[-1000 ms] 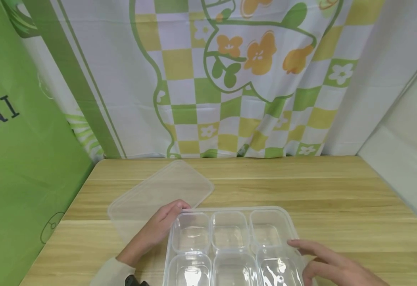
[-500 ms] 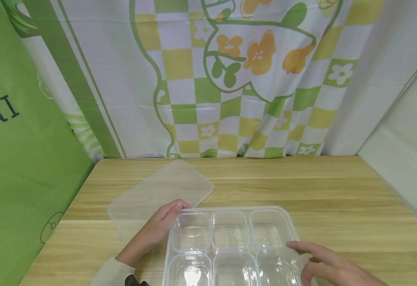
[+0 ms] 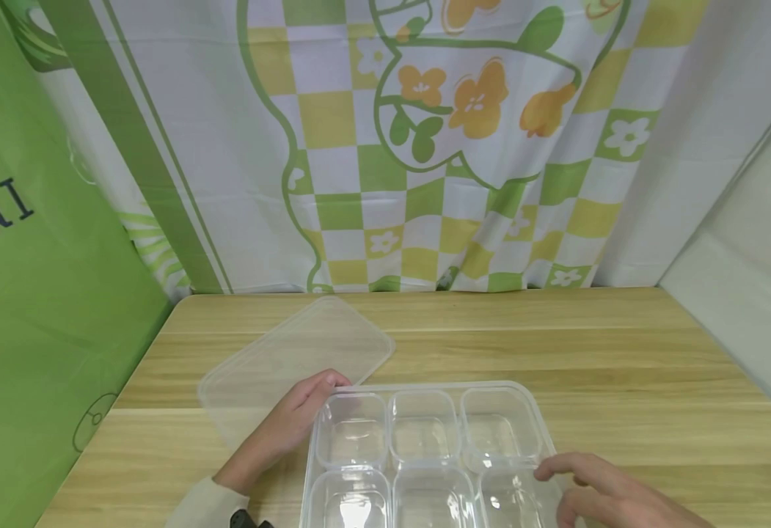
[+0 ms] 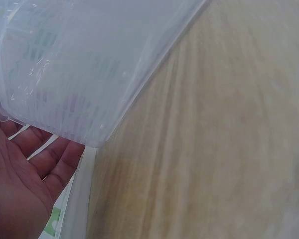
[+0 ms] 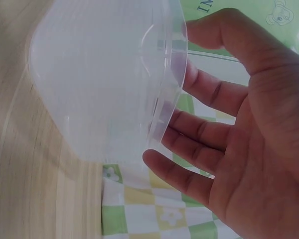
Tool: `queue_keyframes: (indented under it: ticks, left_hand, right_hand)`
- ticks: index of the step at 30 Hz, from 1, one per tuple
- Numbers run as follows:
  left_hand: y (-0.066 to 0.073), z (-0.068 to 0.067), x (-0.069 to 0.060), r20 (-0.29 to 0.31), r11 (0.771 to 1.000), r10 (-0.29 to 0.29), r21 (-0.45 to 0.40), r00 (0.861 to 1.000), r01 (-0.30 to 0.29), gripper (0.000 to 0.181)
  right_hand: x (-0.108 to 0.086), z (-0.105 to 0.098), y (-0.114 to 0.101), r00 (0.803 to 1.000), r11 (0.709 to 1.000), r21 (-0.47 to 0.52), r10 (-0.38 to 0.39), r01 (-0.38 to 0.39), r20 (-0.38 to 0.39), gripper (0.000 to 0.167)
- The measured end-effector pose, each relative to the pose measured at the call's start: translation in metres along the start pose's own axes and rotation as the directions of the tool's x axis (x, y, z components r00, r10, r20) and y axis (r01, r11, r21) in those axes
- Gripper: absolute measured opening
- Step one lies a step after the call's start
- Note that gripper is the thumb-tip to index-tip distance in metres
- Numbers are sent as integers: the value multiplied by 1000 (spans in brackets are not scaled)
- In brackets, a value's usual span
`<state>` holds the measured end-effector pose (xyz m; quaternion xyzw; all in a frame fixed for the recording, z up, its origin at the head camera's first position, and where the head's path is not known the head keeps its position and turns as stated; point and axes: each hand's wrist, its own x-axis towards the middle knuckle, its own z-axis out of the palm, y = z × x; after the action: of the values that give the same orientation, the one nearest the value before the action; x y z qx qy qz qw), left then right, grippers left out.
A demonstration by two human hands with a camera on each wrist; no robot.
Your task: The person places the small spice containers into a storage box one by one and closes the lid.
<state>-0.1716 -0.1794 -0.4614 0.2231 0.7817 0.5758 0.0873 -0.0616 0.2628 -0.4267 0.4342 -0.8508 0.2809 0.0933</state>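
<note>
A large clear plastic storage box (image 3: 310,447) lies on the table at the near middle. Several small clear containers stand in it in rows, among them a rear-middle one (image 3: 425,433). My left hand (image 3: 302,411) holds the box's far-left corner, thumb on the rim; in the left wrist view its fingers (image 4: 45,154) lie against the edge. At the right side, my right hand (image 3: 609,491) pinches the rim of the front-right small container (image 3: 513,499). The right wrist view has its thumb and fingers at a translucent plastic rim (image 5: 172,74). The containers' near ends are cut off.
Behind and left of the box, a flat translucent lid (image 3: 299,345) lies on the wooden table (image 3: 590,352), partly behind the left arm. A patterned curtain (image 3: 392,183) hangs along the back edge. Green cloth (image 3: 42,293) borders the left side, white cloth (image 3: 755,293) the right.
The front-right small container has shifted slightly toward me and settled lower beside its neighbours. My right hand has moved down a little with it; my left hand stays at the corner.
</note>
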Motion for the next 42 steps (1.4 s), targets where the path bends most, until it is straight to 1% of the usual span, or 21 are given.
queue_keyframes:
  ticks: [7,9,11,12,14,16,18,19,21,23,24,26,27,30,32,34,35,36,37,39,42]
  left_hand:
    - [1,0,0,-3,1000,-2,7,1000,2,42]
    - [2,0,1,-4,1000,-3,11,1000,3,42]
    - [2,0,1,-3,1000,-3,11,1000,3,42]
    - [2,0,1,-2,1000,-2,11,1000,2,42]
    - [3,0,1,1,1000,-1,10,1000,1,42]
    - [3,-1,1,3,1000,1,11,1000,-1,42]
    - [3,-1,1,5,1000,3,18,1000,-3,42]
    - [2,-1,1,7,1000,2,21,1000,-3,42]
    - [2,-1,1,5,1000,-19,15,1000,19,43]
    - [2,0,0,5,999,-44,7,999,44,44]
    - [2,0,-1,7,998,-58,-1,998,58,45]
    - [4,0,-2,12,996,-85,-11,996,85,47]
    - [5,-1,-3,18,996,-90,-18,996,90,48]
    - [8,-6,-5,23,993,-112,-30,993,113,49]
    - [11,-11,-5,-1,995,-100,30,995,100,43]
    - [11,-19,-4,-37,991,-58,121,998,62,35]
    - [11,-24,-4,-62,982,-31,184,998,42,31]
    - [11,-29,-4,-84,969,1,245,996,19,26]
    - [11,-35,-4,-108,951,34,310,994,1,23]
    - [10,-47,-6,-145,915,83,404,986,-18,20]
    - [9,-64,-13,-194,863,104,505,975,8,20]
  right_hand:
    - [2,-3,-4,999,998,-50,36,-35,11,42]
    - [3,-5,-6,997,997,-42,72,-71,23,42]
    - [4,-7,-6,996,996,-36,84,-82,37,42]
    - [5,-8,-6,994,994,-32,104,-103,41,42]
    - [7,-11,-5,994,994,-35,103,-101,41,45]
    - [11,-13,-5,996,993,-85,87,-85,22,51]
    - [15,-15,-6,996,985,-146,89,-89,-8,55]
    - [17,-16,-6,997,981,-179,71,-74,-22,58]
    - [21,-17,-8,996,969,-231,81,-90,-47,62]
    - [25,-19,-7,993,959,-260,103,-114,-57,66]
    - [27,-19,-7,992,957,-265,111,-122,-56,67]
    - [31,-20,-8,986,947,-273,161,-168,-46,67]
    - [32,-20,-8,982,942,-276,187,-191,-40,67]
    - [36,-20,-7,974,938,-265,226,-225,-28,67]
    - [37,-19,-5,970,937,-253,243,-242,-30,69]
    - [40,-18,-2,970,941,-236,240,-243,-42,73]
    - [41,-17,0,971,944,-227,234,-239,-49,74]
    - [43,-17,2,972,948,-214,229,-236,-56,76]
    - [45,-17,5,974,953,-200,219,-227,-65,77]
    - [49,-17,11,977,963,-170,199,-210,-82,77]
    - [54,-17,19,979,973,-129,181,-193,-97,74]
